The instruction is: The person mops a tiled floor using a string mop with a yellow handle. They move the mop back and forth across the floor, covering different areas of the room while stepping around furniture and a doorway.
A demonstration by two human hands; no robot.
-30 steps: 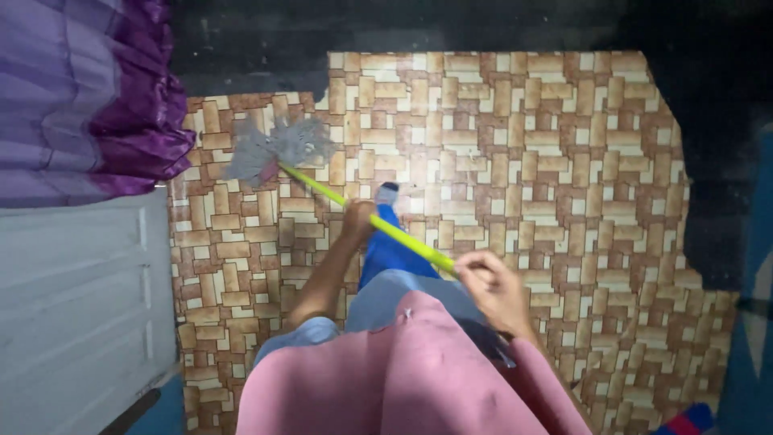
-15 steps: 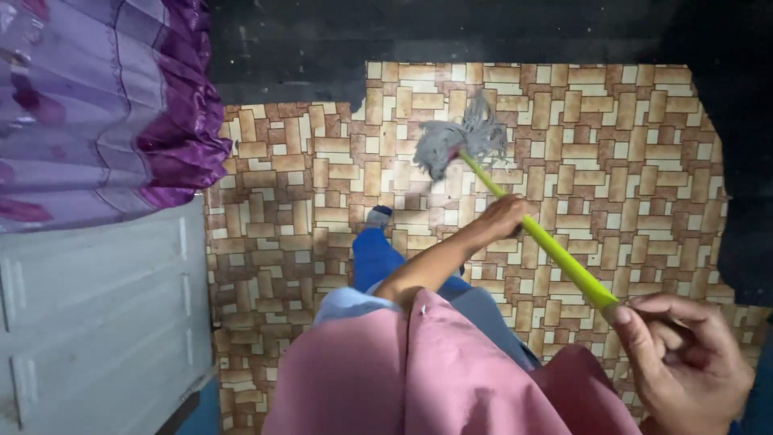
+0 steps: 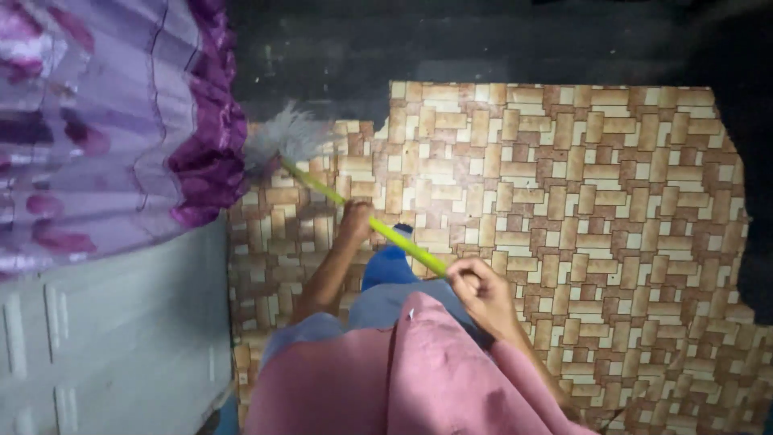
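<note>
Mop [image 3: 322, 173]: yellow-green shaft with a grey string head. The head lies at the far left corner of the mat, just beside the curtain's purple hem and touching the mat's torn edge where the dark floor begins. The shaft runs from there down and right, toward the person.

Left hand [image 3: 356, 221]: closed around the shaft about midway along it, forearm reaching out from a pale blue cuff.

Right hand [image 3: 475, 286]: fingers wrapped on the near end of the shaft, close to the body.

Mat [image 3: 580, 201]: vinyl sheet in a brown and cream brick pattern, ragged at its borders. A blue-clad leg and foot stand on it directly under the shaft.

Curtain [image 3: 105, 129]: purple, ruffled, left of the mop head.

Door [image 3: 113, 330]: pale grey, panelled, left of the mat and below the curtain.

Floor [image 3: 451, 40]: dark, bare, beyond the mat's far edge.

Step in hand, by judgement: a mopping stroke at its far-left reach. The next stroke would call for both hands to drag the head back across the mat, clear of the curtain hem.
</note>
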